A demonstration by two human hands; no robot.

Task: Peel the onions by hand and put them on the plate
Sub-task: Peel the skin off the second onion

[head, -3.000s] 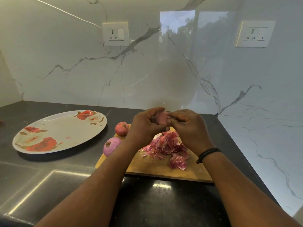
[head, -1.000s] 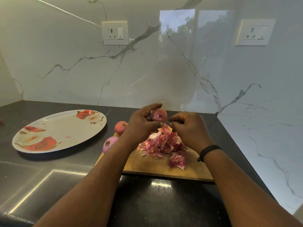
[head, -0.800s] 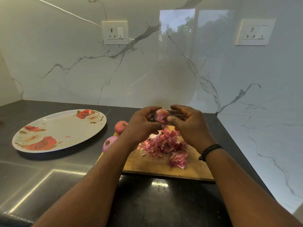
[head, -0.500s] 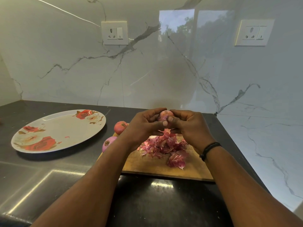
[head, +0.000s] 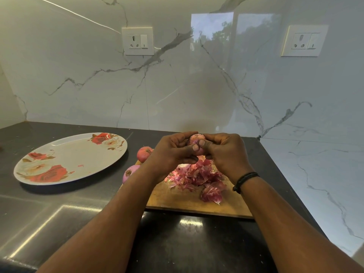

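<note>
Both hands are now closed together on a single onion (head: pixel 197 139), held in the air above the cutting board (head: pixel 197 201). A second ago the right hand (head: pixel 224 154) stood apart from it, over the heap of skins; it has since come back, and its fingers and thumb now curl round the right side of the bulb. The left hand (head: pixel 173 152) grips the left side, thumb pressed across the front. The two thumbs meet at the near face, so that only the pale pink top of the bulb shows between them.

In my judgement this marks a fresh purchase on a remaining layer, not a finished peel (the amount of skin left on the hidden sides cannot be told).

The pile of peelings (head: pixel 197 178) lies on the board directly below the hands. Two further onions (head: pixel 144 153) rest at the board's left edge, one behind the other; the nearer looks purple and smooth, the farther carries reddish skin. The flowered plate (head: pixel 71 156) sits well apart to the left on the dark worktop (head: pixel 59 213) and holds no onion, only a small pink scrap. Transfer to the plate is therefore not yet begun.
</note>
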